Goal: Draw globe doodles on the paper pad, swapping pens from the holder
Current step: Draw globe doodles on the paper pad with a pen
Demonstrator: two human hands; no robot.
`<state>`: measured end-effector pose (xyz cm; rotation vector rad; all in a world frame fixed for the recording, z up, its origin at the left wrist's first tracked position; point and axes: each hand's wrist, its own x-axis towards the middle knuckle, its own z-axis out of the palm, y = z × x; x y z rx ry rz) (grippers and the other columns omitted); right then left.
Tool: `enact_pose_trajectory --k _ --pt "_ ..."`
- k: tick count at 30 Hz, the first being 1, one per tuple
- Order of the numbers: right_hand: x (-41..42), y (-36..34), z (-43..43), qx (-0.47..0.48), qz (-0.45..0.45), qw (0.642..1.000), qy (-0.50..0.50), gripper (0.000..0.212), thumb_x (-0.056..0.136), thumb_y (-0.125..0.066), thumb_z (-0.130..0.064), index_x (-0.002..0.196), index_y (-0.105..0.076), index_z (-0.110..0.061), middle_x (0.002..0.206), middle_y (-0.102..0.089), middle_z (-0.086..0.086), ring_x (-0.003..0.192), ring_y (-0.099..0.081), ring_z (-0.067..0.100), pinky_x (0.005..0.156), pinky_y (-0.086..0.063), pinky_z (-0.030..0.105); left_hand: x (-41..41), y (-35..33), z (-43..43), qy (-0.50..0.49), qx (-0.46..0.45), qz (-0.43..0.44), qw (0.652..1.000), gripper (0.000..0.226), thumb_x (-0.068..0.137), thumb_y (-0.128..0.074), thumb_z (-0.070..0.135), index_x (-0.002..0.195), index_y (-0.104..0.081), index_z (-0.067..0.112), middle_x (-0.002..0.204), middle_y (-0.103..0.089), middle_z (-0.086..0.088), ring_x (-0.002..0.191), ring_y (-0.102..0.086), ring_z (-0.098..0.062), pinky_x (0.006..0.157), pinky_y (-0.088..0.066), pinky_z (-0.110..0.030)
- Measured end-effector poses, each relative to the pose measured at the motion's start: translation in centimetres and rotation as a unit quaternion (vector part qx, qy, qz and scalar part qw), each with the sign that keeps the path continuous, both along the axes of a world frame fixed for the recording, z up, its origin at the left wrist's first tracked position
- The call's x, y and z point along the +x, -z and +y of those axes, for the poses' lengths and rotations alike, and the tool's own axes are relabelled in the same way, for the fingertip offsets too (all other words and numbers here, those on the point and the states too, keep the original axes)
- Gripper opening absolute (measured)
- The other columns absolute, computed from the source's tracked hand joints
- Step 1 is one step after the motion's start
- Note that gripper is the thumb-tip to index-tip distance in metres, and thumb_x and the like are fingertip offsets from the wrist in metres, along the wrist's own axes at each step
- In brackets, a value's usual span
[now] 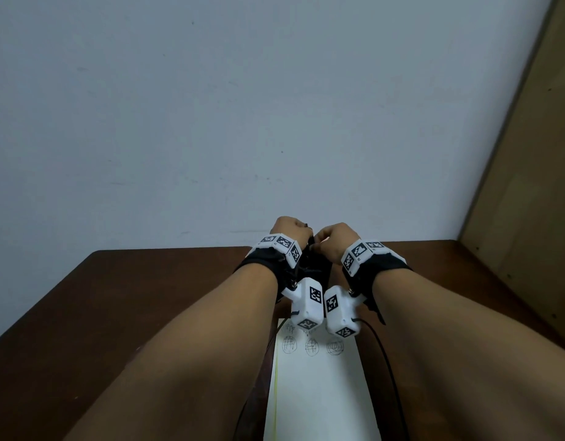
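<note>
My left hand (289, 226) and right hand (333, 238) are raised side by side, almost touching, above the far edge of the desk (84, 297). Both are seen from the back with fingers curled. A thin dark item (310, 242) shows between them; I cannot tell whether either hand grips it. The paper pad (322, 396) lies flat on the desk between my forearms, with a row of three globe doodles (312, 347) near its far end. White marker blocks (307, 305) are strapped at both wrists.
</note>
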<state>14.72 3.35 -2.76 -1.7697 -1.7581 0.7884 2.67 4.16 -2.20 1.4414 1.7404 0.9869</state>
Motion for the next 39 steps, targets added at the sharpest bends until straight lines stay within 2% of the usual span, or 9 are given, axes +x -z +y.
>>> enact_pose_trajectory --k 3,9,17,20,24,27,30,35,39 --pt "0.1 -0.5 -0.2 0.006 0.008 1.0 -0.007 0.009 0.081 -0.075 -0.02 0.079 -0.067 -0.015 0.076 -0.061 0.004 0.071 -0.056 0.018 0.065 -0.045 0.024 -0.2 -0.5 -0.2 0.002 0.01 -0.004 1.0 0.037 0.079 -0.065 0.008 0.044 -0.054 0.015 0.062 -0.058 -0.009 0.059 -0.05 -0.024 0.06 -0.044 -0.028" --pt "0.5 -3.2 -1.1 0.051 0.04 0.998 0.006 0.012 0.081 -0.075 -0.016 0.077 -0.064 -0.015 0.062 -0.057 -0.003 0.061 -0.054 0.015 0.051 -0.039 0.021 0.1 -3.8 -1.7 0.003 0.055 -0.009 0.998 0.021 0.079 -0.07 0.016 0.059 -0.064 0.017 0.075 -0.067 0.001 0.079 -0.064 -0.026 0.08 -0.053 -0.034" --pt "0.5 -8.3 -3.8 0.125 0.115 0.985 -0.017 0.011 0.084 -0.069 -0.011 0.082 -0.059 -0.01 0.084 -0.066 0.015 0.077 -0.061 0.024 0.075 -0.051 0.036 0.7 -9.8 -5.6 0.026 0.156 -0.058 0.986 0.024 0.085 -0.065 0.01 0.062 -0.062 0.017 0.069 -0.059 -0.004 0.07 -0.05 -0.019 0.056 -0.041 -0.019" --pt "0.1 -9.3 -5.2 0.113 0.196 0.973 -0.037 0.012 0.084 -0.065 -0.002 0.083 -0.056 -0.01 0.081 -0.068 0.018 0.065 -0.063 0.024 0.061 -0.049 0.031 0.6 -10.8 -7.2 0.021 0.174 -0.085 0.981 0.017 0.085 -0.064 0.009 0.069 -0.067 0.013 0.062 -0.059 0.005 0.059 -0.053 -0.012 0.041 -0.038 -0.004" --pt "-0.7 -9.1 -7.1 0.077 0.311 0.946 -0.052 0.013 0.086 -0.05 0.007 0.085 -0.054 -0.005 0.069 -0.058 0.013 0.06 -0.063 0.026 0.061 -0.049 0.034 0.3 -10.2 -9.1 0.012 0.156 -0.129 0.979 0.011 0.086 -0.065 0.014 0.092 -0.072 0.009 0.073 -0.064 0.001 0.058 -0.053 -0.011 0.045 -0.04 -0.015" --pt "-0.8 -8.2 -8.7 0.032 0.41 0.911 -0.032 0.012 0.088 -0.045 0.004 0.091 -0.053 -0.003 0.068 -0.05 0.011 0.053 -0.054 0.025 0.061 -0.05 0.038 -0.2 -8.8 -10.5 0.012 0.123 -0.171 0.977 0.008 0.087 -0.064 0.017 0.08 -0.067 0.012 0.079 -0.064 -0.004 0.066 -0.053 -0.018 0.053 -0.039 -0.021" --pt "-0.3 -7.0 -9.8 -0.031 0.509 0.86 -0.01 0.008 0.089 -0.045 -0.008 0.083 -0.05 -0.006 0.061 -0.042 0.007 0.047 -0.038 0.02 0.049 -0.038 0.029 -0.8 -7.0 -11.8 0.02 0.047 -0.24 0.969 0.009 0.088 -0.061 0.018 0.083 -0.065 0.012 0.079 -0.062 -0.004 0.063 -0.052 -0.017 0.052 -0.041 -0.024" --pt "0.7 -4.8 -10.9 -0.121 0.627 0.767 -0.051 0.054 0.09 -0.041 -0.061 0.062 -0.043 -0.014 0.053 -0.03 0.001 0.046 -0.023 0.016 0.051 -0.023 0.028 -1.6 -2.3 -13.8 0.097 -0.077 -0.293 0.948 0.018 0.091 -0.058 0.025 0.087 -0.068 0.01 0.075 -0.068 -0.002 0.065 -0.06 -0.017 0.062 -0.05 -0.029" --pt "0.8 -3.0 -11.6 -0.133 0.694 0.705 -0.059 0.057 0.087 -0.041 -0.061 0.055 -0.04 -0.014 0.053 -0.026 0.001 0.048 -0.019 0.016 0.052 -0.022 0.027 -2.1 0.4 -14.7 0.148 -0.149 -0.3 0.931 0.023 0.092 -0.058 0.028 0.087 -0.068 0.009 0.073 -0.072 -0.006 0.072 -0.069 -0.024 0.08 -0.054 -0.039"
